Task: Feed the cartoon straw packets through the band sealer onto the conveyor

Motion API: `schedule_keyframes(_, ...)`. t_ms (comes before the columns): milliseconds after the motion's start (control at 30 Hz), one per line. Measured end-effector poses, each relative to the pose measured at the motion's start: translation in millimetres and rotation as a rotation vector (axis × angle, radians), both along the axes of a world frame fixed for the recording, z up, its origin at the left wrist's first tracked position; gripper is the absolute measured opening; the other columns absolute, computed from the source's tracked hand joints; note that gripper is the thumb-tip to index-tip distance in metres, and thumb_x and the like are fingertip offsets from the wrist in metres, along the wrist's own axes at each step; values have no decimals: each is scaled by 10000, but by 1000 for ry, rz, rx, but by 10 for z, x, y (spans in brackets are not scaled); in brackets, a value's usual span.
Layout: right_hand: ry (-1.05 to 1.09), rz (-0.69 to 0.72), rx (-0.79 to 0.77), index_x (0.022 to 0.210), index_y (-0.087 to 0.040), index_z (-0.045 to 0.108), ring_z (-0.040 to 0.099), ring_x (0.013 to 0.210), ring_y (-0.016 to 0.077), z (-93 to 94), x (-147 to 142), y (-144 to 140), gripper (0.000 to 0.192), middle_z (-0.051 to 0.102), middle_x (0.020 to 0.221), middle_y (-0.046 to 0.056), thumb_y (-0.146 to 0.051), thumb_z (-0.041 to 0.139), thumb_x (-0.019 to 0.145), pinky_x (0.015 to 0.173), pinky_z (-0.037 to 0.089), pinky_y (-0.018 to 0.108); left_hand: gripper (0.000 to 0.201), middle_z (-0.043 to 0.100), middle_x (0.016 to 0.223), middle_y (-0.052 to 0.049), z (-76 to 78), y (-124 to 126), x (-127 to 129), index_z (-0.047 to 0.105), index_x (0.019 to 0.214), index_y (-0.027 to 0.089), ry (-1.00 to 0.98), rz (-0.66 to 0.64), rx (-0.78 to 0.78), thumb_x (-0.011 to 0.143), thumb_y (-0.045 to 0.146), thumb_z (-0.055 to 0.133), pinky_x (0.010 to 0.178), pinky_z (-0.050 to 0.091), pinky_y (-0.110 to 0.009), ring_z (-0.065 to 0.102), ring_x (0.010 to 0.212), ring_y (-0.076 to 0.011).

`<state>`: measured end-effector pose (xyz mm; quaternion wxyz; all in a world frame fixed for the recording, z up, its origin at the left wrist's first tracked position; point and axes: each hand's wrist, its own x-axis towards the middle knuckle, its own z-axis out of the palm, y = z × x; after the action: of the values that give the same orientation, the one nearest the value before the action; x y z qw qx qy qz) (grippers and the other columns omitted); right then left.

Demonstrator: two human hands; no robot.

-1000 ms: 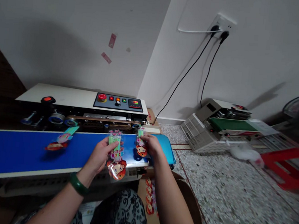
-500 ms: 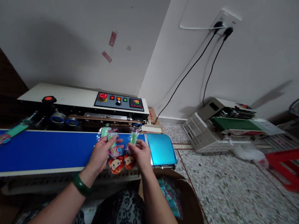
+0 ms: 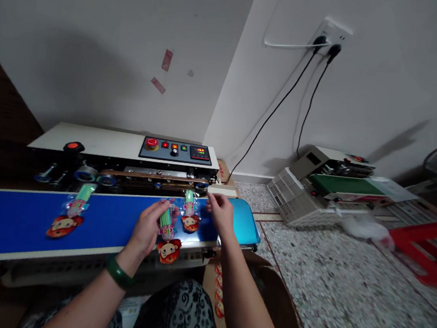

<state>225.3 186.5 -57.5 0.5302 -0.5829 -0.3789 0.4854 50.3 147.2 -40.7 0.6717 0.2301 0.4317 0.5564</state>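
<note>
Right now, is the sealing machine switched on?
On: the sealer's panel display shows lit digits, and small indicator lights glow beside it.

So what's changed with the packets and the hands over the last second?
The right hand has let go of its packet, which now lies on the blue belt, and hovers open beside it. A second packet lies further left on the belt. The left hand still holds its packet at the belt's near edge. The sealing machine has not moved.
</note>
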Motion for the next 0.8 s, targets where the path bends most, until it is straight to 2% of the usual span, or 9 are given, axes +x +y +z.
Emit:
schedule_keyframes(100,161,331,41,853,-180,619,617,678,152,-42,-289,-353,308,668,755,24,-333,689,595,616,488,270,220,694,825,-60,-49,13,11,673,759,127,16,21,59,583,253,717,737,473,-264,621,829,-194)
schedule_keyframes(167,220,440,29,837,-189,637,618,725,156,-76,-457,-545,314,673,789,9,-288,723,552,679,486,284,229,690,896,-77,-81,3,34,693,767,126,95,-11,101,588,268,715,800,436,-263,590,919,-207)
schedule_keyframes(233,230,405,15,756,-186,649,609,667,140,-100,-536,-653,234,667,724,-12,-272,722,550,657,483,269,233,683,939,-85,-98,-14,56,703,772,132,204,-38,142,616,306,700,847,399,-265,564,975,-213)
schedule_keyframes(300,244,351,-21,714,-174,650,597,605,128,-106,-488,-680,195,658,669,-16,-269,717,558,615,477,251,289,670,986,-95,-89,-28,62,700,829,139,260,-78,155,674,379,649,845,392,-273,551,999,-216)
schedule_keyframes(400,300,208,-82,747,-157,643,602,570,129,-79,-197,-587,226,663,663,4,-259,718,559,583,477,246,415,626,1095,-102,-35,-34,31,653,990,172,215,-99,117,743,484,535,759,419,-275,544,1014,-221)
schedule_keyframes(500,293,55,-156,685,-150,608,579,482,123,-37,172,-354,166,640,582,7,-220,703,568,492,466,239,458,634,1061,-122,16,-34,-10,639,1012,165,184,-92,92,732,512,532,692,428,-268,574,949,-222)
schedule_keyframes(567,210,57,-234,584,-149,562,526,392,108,-19,332,-151,133,592,484,-5,-172,692,562,406,425,221,451,657,982,-130,26,-38,-17,656,965,144,194,-116,74,706,503,570,667,429,-261,596,880,-213)
schedule_keyframes(633,137,94,-293,516,-154,518,490,344,103,-15,364,56,172,551,421,-11,-130,684,553,363,397,219,430,668,928,-125,20,-40,-6,668,928,137,205,-142,61,687,486,599,647,431,-250,605,831,-201)
schedule_keyframes(800,102,142,-285,487,-151,499,495,338,112,39,116,361,224,533,389,-14,-91,714,511,351,408,224,394,672,871,-117,44,-51,36,679,876,127,225,-189,61,667,457,627,609,440,-236,604,760,-179)
